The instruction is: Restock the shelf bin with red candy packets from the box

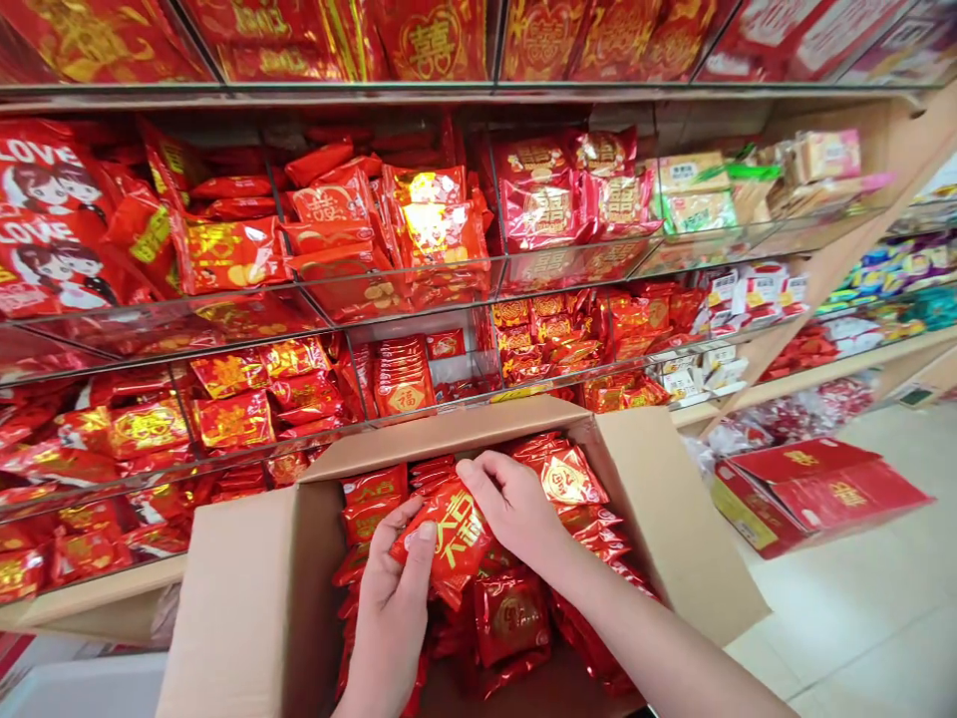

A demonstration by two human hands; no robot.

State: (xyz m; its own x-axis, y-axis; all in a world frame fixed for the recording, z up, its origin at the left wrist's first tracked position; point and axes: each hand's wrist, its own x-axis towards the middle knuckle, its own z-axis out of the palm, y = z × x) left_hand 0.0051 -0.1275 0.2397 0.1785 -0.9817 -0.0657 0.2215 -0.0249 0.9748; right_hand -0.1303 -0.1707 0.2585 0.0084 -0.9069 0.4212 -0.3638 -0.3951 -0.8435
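Observation:
An open cardboard box in front of me holds many small red snack packets with gold print. My left hand is closed on a stack of these red packets, thumb on top. My right hand reaches into the box from the right, and its fingers curl over the far edge of the same stack. Both hands are inside the box, above the loose packets.
Tiered shelves with clear acrylic dividers rise behind the box, filled with red packets. One bin at centre is partly empty. A red carton sits on the low shelf at right, above pale floor tiles.

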